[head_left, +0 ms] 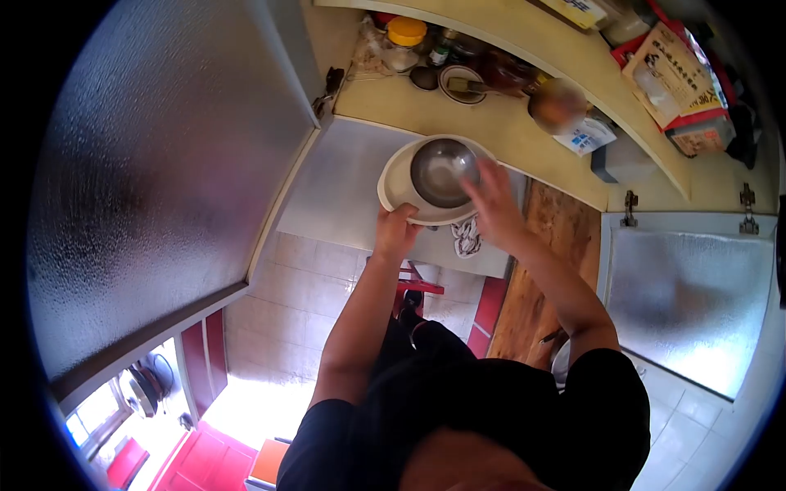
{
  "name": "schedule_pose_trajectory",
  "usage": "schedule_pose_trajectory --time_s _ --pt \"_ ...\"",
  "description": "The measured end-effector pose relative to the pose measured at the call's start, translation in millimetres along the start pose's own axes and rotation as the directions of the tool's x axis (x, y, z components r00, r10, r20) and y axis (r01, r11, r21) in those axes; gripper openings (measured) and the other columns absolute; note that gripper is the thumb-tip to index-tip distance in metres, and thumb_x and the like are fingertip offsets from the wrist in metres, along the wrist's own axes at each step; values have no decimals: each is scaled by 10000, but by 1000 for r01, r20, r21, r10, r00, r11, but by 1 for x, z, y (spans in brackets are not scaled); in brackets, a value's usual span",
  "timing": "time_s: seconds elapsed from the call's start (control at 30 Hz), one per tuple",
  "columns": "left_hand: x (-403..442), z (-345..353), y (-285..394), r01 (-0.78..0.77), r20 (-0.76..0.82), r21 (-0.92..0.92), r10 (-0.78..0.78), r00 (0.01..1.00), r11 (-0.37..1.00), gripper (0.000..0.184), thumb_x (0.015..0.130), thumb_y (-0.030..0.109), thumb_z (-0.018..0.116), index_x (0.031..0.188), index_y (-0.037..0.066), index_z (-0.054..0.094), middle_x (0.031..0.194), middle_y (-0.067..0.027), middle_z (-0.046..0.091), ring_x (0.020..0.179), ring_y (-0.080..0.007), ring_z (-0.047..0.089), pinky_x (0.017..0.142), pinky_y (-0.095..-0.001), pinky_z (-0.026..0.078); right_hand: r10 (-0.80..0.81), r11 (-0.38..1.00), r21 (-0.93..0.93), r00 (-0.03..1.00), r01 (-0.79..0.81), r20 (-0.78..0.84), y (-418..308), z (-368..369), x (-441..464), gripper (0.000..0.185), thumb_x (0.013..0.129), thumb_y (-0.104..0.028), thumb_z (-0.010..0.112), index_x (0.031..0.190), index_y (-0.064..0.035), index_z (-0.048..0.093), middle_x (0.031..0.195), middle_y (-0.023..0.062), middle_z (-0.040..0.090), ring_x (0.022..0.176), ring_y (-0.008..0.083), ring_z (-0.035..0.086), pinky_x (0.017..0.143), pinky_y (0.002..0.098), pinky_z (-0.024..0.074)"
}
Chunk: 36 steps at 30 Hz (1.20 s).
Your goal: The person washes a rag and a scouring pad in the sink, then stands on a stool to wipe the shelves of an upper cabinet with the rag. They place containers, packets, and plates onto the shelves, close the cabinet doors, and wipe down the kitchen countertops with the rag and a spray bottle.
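A wide cream-coloured basin is held up just in front of the cabinet shelf, above a grey surface. Inside it, toward the far right, sits a shiny metal bowl. My left hand is closed on the basin's near-left rim, thumb on top. My right hand is at the right side of the metal bowl, its fingers overlapping the bowl's edge. Motion smears those fingers, so I cannot tell whether they grip the bowl. A striped cloth shows just below the basin.
The open cabinet shelf holds a yellow-lidded jar, a small dish with a brush and packets. Frosted cabinet doors stand open at left and right. A wooden board lies at right; a red stool stands below.
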State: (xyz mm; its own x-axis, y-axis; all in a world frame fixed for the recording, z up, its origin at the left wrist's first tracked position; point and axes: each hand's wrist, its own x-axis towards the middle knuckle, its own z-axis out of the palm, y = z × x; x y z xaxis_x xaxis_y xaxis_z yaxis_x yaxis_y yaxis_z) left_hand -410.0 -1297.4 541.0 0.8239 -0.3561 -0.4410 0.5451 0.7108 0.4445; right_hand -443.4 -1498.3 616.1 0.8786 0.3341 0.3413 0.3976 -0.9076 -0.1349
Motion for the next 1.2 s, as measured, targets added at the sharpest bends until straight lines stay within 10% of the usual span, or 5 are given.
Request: schedule_pose_trajectory --time_s 0.13,0.27,0.83,1.07,1.2 --pt "7 -6 -5 96 122 -17 -93 988 995 556 751 -46 460 1292 49 376 1227 -148 483 1114 -315 520 902 -497 479 705 463 664 698 -587 126 14 -11 -23 537 767 -19 545 1288 -41 418 1223 182 491 1084 311 522 866 423 483" --pt "22 21 -1 191 193 121 -212 958 974 547 784 -1 486 1312 53 353 1248 -150 472 1136 -315 506 913 -502 470 628 -400 761 452 -510 633 35 1 -42 373 850 -47 490 1219 -3 450 1128 147 573 927 236 628 707 356 562" --pt "-45 -54 -8 260 -80 463 -252 964 848 474 888 131 535 1328 59 370 1175 -133 491 991 -250 532 859 -431 491 883 -351 848 161 -397 441 178 21 -48 376 836 -174 651 1062 100 528 988 177 619 862 251 649 583 292 566" --pt "-113 -164 40 164 -280 56 -142 949 985 379 868 87 534 1232 22 456 1105 -175 541 947 -286 553 816 -446 507 982 42 522 133 -852 137 193 44 -54 466 780 -268 681 1006 116 544 889 241 643 838 360 646 696 384 528" --pt "-180 -260 118 -189 -436 -267 56 898 945 182 864 77 398 698 58 472 659 -64 490 614 -194 493 608 -326 456 946 317 364 266 -876 -185 211 68 -80 369 812 -279 623 941 65 586 879 244 644 819 348 640 754 408 502"
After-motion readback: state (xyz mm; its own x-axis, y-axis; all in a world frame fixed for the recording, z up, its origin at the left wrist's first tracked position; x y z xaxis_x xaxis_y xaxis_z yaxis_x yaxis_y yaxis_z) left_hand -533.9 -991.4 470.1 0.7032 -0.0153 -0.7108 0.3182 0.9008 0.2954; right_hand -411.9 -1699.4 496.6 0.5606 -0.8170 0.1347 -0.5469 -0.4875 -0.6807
